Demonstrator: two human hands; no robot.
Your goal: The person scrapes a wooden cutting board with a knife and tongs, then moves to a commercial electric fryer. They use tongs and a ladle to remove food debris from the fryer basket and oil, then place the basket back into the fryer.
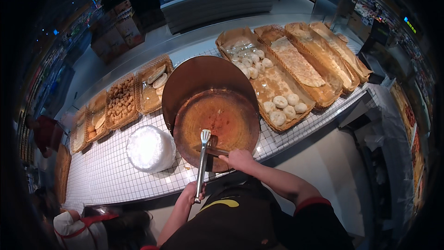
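My left hand (191,191) grips the lower end of metal serving tongs (202,166), whose slotted tip lies over the round wooden chopping block (218,114). In my right hand (239,159) is the end of a flat tool (215,151), seen nearly edge-on, probably a cleaver; it passes by the tongs above the block's near edge. Stains and small crumbs mark the wood. A tall curved brown guard (204,71) stands around the block's far side. To the left of the block sits a round stack of clear plastic bags or wrap (151,148), bright with glare.
White-tiled counter (104,166) runs across. On the right, lined wicker baskets hold round buns (280,101) and a long flatbread (298,62). More baskets on the left hold small brown balls (120,102) and split breads (159,81). A person (81,229) is at lower left.
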